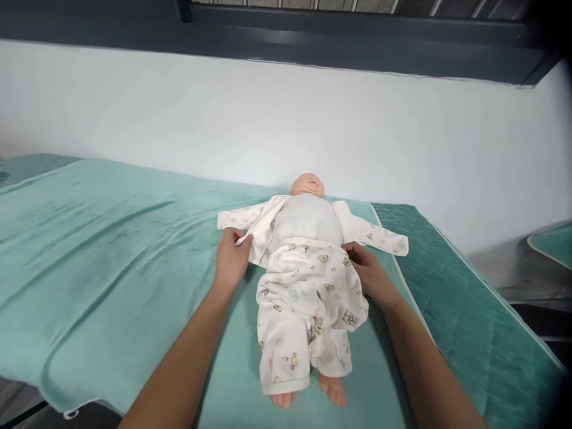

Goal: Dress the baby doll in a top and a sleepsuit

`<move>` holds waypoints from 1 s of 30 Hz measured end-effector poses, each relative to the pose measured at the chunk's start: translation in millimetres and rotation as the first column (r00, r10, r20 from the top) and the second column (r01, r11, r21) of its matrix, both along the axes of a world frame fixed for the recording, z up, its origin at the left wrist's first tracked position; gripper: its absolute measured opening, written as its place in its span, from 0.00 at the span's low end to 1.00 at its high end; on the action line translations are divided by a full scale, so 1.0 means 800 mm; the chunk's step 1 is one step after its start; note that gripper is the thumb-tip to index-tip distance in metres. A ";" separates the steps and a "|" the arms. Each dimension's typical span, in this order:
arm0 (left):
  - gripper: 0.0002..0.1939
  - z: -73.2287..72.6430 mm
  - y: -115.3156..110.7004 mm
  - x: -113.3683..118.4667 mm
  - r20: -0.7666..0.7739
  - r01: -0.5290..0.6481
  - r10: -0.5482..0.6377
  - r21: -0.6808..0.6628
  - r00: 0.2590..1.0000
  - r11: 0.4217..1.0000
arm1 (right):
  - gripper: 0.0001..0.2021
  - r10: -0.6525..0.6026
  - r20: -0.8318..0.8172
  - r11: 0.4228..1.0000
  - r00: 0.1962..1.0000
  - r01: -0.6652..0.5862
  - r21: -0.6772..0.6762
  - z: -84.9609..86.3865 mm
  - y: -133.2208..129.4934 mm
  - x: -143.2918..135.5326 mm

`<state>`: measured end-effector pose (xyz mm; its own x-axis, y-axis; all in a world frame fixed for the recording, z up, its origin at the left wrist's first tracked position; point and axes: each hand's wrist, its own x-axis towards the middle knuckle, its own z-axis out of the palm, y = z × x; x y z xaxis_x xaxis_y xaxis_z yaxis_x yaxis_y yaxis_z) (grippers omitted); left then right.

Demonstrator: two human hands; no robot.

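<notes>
A baby doll (pixel 308 217) lies on its back, head toward the wall, with bare feet showing below white printed trousers (pixel 292 295). Its white printed jacket (pixel 263 229) is spread open at the front, and both sleeves stretch out to the sides. My left hand (pixel 233 253) pinches the edge of the jacket's left front panel. At the right side of the doll's waist is my right hand (pixel 365 268), its fingertips partly hidden by the trousers and the jacket; what they grip there does not show.
A light green cover (pixel 134 250) lies under the doll, with wrinkles on the left. To the right is a darker quilted green mat (pixel 473 298). Behind stands a white wall (pixel 223 119) below a dark window frame (pixel 335 47).
</notes>
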<state>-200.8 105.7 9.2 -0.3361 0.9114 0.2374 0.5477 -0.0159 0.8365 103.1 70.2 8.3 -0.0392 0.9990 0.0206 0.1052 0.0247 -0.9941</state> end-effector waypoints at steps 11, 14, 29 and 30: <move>0.16 -0.008 -0.004 -0.023 -0.172 -0.169 0.188 0.119 0.967 0.978 | 0.15 -0.005 0.024 1.000 1.000 0.005 0.004 0.004 -0.001 -0.003; 0.19 -0.006 -0.004 -0.023 -0.223 -0.194 0.241 0.214 0.945 0.958 | 0.15 -0.003 0.017 1.000 1.000 0.003 -0.001 0.005 -0.003 -0.003; 0.11 0.027 -0.026 0.026 0.104 0.584 -0.595 0.121 0.797 0.803 | 0.10 -0.093 0.089 0.987 0.992 0.080 0.142 -0.002 -0.002 -0.008; 0.11 0.028 -0.026 0.026 0.101 0.586 -0.598 0.121 0.795 0.801 | 0.08 -0.127 0.103 0.975 0.987 0.105 0.197 0.000 -0.003 -0.010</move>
<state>-180.0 85.0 31.4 0.2308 0.9220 0.3109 0.2980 -0.3712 0.8794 95.2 67.5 8.5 0.0633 0.9750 0.2129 0.2314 0.1932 -0.9535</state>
